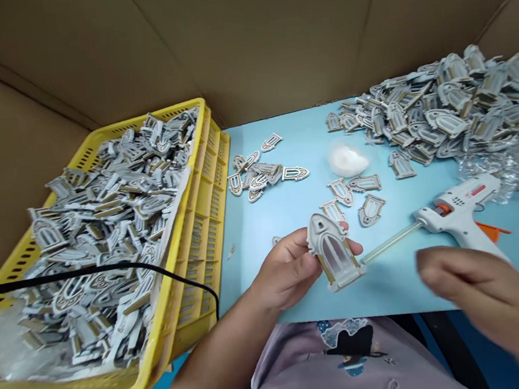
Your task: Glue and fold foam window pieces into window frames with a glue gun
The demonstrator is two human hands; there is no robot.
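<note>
The left hand (pixel 291 266), at the lower centre of the frame, pinched 1 arched window piece (pixel 336 254) between thumb and fingers by its left side and back, probably so that its pale front stood uncovered and tilted up to view. The right hand (pixel 480 282), lower right, was blurred above the bench (pixel 393 295); its fingers looked curled in, but I cannot tell whether they pinched anything.

Just beyond it lay a glue gun (pixel 460 206), its handle toward that hand, seemingly for an easy reach; the glue stick (pixel 391 242) ran leftward to beside the piece. Similar pieces filled the yellow crate (pixel 195 245) at left and a heap (pixel 446 104) at upper right, apparently parted to leave working room between the 2.
</note>
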